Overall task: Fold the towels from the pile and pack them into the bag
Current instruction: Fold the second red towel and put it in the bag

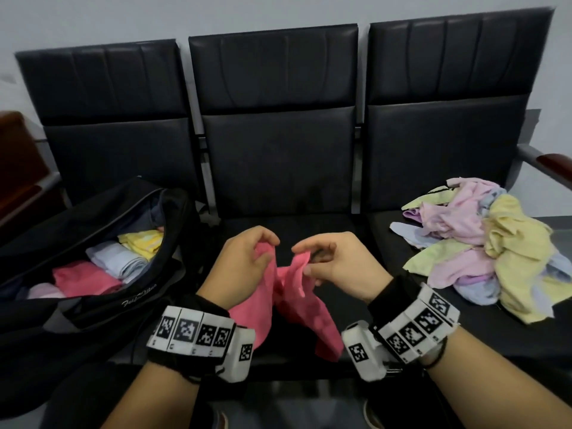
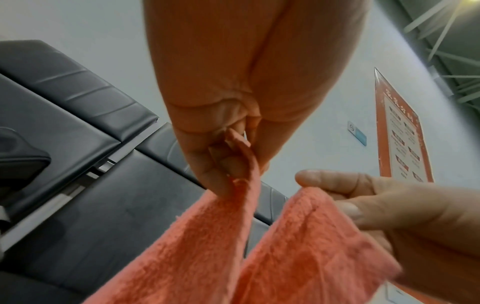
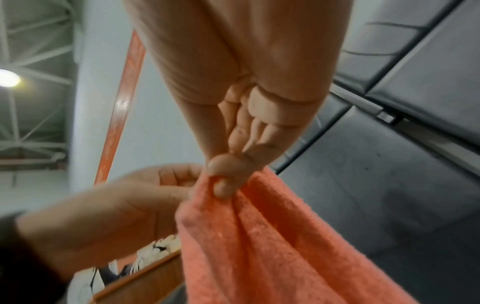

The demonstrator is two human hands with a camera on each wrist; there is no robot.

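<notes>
Pink terry cloth hangs between your two hands: the pink towel [image 1: 288,301] is lifted over the front of the middle seat [image 1: 278,224] of the black bench, its lower part drooping toward you between your wrists. Your left hand [image 1: 244,267] has its grip clamped on one top corner, thumb and curled fingers pinching the edge; the left wrist view shows the cloth running out from between those fingers [image 2: 207,174]. Your right hand [image 1: 337,267] is clamped on the other top corner, thumb pressed against the forefinger with the hem folded between them. Both hands are close together, so the towel sags in a loose fold between them.

To your left the black bag [image 1: 93,274] lies unzipped on the left seat, with folded towels [image 1: 120,258] inside it: a pink one, a pale blue-white one and a yellow one side by side. To your right, on the right seat, sits the pile of unfolded towels [image 1: 483,243] in pale pink, yellow, green and lilac, well apart from your hands.
</notes>
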